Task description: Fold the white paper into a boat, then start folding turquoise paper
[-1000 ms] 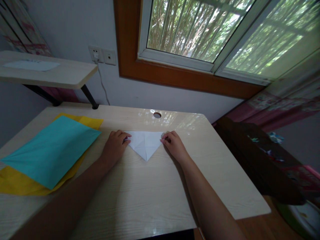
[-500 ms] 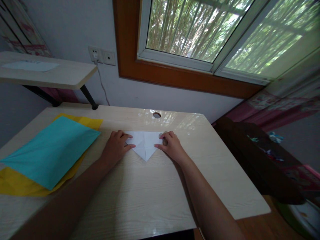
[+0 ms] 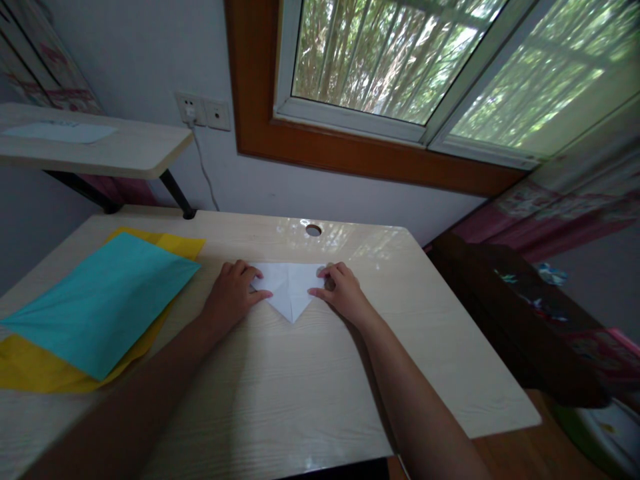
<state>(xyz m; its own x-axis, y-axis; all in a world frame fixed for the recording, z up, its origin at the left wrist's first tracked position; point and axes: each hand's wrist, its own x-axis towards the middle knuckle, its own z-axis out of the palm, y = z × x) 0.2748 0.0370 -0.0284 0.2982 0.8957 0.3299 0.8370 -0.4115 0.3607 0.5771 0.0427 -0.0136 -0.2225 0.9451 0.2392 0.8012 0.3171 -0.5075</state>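
Partly spread, the left hand [image 3: 231, 292] and right hand [image 3: 346, 292] touched opposite sides of the folded white paper [image 3: 290, 288] toward the far edge of the surface [image 3: 310, 387], where uneven pressure risked skewing its creases.

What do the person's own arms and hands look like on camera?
The left forearm and right forearm are bare, with no sleeve or watch in view. The left hand and right hand are gloveless; I can't make out any rings.

Wht paper [image 3: 290, 288], turq. sheet [image 3: 106, 303], yel. sheet [image 3: 35, 367], beige woodgrain tbl [image 3: 300, 393].
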